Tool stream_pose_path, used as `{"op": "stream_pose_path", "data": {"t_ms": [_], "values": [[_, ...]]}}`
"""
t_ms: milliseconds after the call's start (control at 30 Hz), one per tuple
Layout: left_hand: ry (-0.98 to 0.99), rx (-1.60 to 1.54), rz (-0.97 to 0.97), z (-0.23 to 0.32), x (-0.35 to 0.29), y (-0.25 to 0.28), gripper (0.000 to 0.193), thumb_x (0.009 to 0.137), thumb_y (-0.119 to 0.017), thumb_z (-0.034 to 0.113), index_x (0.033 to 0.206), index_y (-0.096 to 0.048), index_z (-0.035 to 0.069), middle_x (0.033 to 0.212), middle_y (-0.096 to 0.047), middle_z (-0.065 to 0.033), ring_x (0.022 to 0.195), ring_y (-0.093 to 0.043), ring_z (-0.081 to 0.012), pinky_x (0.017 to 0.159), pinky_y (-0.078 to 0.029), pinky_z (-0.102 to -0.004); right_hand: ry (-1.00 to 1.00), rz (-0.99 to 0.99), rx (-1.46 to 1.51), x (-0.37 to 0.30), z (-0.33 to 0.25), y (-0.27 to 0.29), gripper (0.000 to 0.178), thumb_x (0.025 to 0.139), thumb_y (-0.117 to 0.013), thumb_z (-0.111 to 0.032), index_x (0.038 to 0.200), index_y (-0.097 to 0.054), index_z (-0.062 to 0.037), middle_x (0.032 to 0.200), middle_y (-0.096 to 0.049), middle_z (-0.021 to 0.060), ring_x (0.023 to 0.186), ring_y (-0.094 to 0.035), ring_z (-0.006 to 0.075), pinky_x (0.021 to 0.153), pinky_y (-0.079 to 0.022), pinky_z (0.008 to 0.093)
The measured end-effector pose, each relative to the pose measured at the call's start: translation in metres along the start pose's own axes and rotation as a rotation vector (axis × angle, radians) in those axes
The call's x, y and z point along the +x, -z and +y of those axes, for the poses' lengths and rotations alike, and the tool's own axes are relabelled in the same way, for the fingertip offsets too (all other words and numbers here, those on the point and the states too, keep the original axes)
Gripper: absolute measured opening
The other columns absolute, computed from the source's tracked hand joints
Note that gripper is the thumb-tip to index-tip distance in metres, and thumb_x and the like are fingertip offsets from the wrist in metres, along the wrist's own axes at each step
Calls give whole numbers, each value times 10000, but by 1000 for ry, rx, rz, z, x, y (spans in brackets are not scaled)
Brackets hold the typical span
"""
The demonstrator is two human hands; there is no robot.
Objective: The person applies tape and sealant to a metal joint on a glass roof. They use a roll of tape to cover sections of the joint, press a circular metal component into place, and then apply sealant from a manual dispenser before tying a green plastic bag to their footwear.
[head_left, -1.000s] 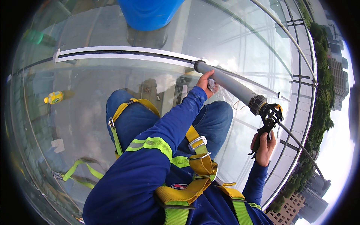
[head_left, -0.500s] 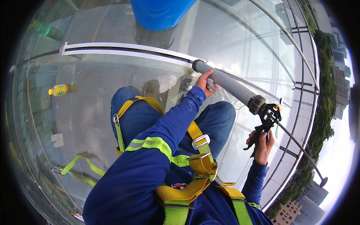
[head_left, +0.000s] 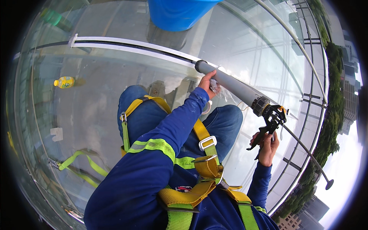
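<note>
A caulking gun (head_left: 238, 87) with a long grey barrel and a black handle lies slantwise between my hands. My left hand (head_left: 209, 85) is wrapped round the barrel near its front end, with some crumpled clear plastic (head_left: 215, 86) beside the fingers. My right hand (head_left: 268, 147) grips the black handle and trigger at the rear. A thin rod (head_left: 306, 151) with a disc end sticks out behind. The gun's front end meets a dark joint (head_left: 134, 46) between glass panels, edged on both sides by white masking tape (head_left: 115, 39). The nozzle tip is hidden.
Glass panels (head_left: 96, 111) lie beneath me. A blue bucket (head_left: 178, 15) stands ahead, a yellow bottle (head_left: 64, 82) at left. A green strap (head_left: 82, 161) lies lower left, a tape roll (head_left: 207, 108) by my knee. A metal rail (head_left: 295, 38) and the building edge run along the right.
The view has shifted slightly, so the bucket and bottle sit a little differently in it. Both hands keep their hold on the caulking gun. The tape roll by my knee shows more now.
</note>
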State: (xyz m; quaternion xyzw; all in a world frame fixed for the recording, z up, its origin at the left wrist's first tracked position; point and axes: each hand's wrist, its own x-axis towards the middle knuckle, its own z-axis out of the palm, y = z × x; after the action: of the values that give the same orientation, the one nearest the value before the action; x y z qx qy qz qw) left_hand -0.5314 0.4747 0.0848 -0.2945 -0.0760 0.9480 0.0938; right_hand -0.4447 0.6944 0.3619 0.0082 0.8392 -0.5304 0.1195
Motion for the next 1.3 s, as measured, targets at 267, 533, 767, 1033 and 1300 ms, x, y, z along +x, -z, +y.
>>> {"op": "stream_pose_path", "data": {"t_ms": [267, 533, 767, 1033, 1300], "values": [[-14, -19, -37, 19, -4, 8, 301, 841, -775, 334, 963, -603, 120, 775, -585, -47, 608, -532, -186, 503, -418, -318, 15, -45, -61, 6, -1, -13, 566, 992, -561, -512, 1102, -528, 42, 682, -608, 92, 521, -580, 148, 467, -464, 267], [-54, -25, -53, 39, -11, 13, 297, 845, -773, 337, 970, -606, 125, 791, -596, -39, 622, -546, -191, 501, -415, -325, -37, -139, -146, 18, -6, -9, 570, 995, -559, -505, 1125, -515, 49, 712, -623, 108, 542, -594, 162, 493, -480, 274], [-86, -48, -45, 47, -19, 8, 267, 845, -775, 336, 931, -619, 137, 784, -613, -29, 615, -548, -177, 495, -412, -316, 115, -92, 4, 20, -16, -37, 591, 979, -567, -543, 1087, -517, 36, 662, -585, 76, 519, -562, 132, 465, -433, 259], [-95, -81, -70, 59, -25, 4, 260, 846, -778, 327, 906, -614, 134, 758, -609, -27, 586, -545, -176, 479, -412, -313, 28, -156, -85, 25, -27, -37, 577, 992, -559, -514, 1101, -529, 52, 685, -605, 99, 536, -584, 154, 493, -465, 274], [-122, -91, -46, 66, -30, -1, 278, 846, -777, 340, 882, -595, 133, 722, -583, -29, 569, -532, -184, 495, -424, -329, 23, -190, -174, 34, -35, -31, 589, 985, -557, -537, 1080, -533, 43, 641, -582, 69, 492, -548, 117, 442, -423, 243]]}}
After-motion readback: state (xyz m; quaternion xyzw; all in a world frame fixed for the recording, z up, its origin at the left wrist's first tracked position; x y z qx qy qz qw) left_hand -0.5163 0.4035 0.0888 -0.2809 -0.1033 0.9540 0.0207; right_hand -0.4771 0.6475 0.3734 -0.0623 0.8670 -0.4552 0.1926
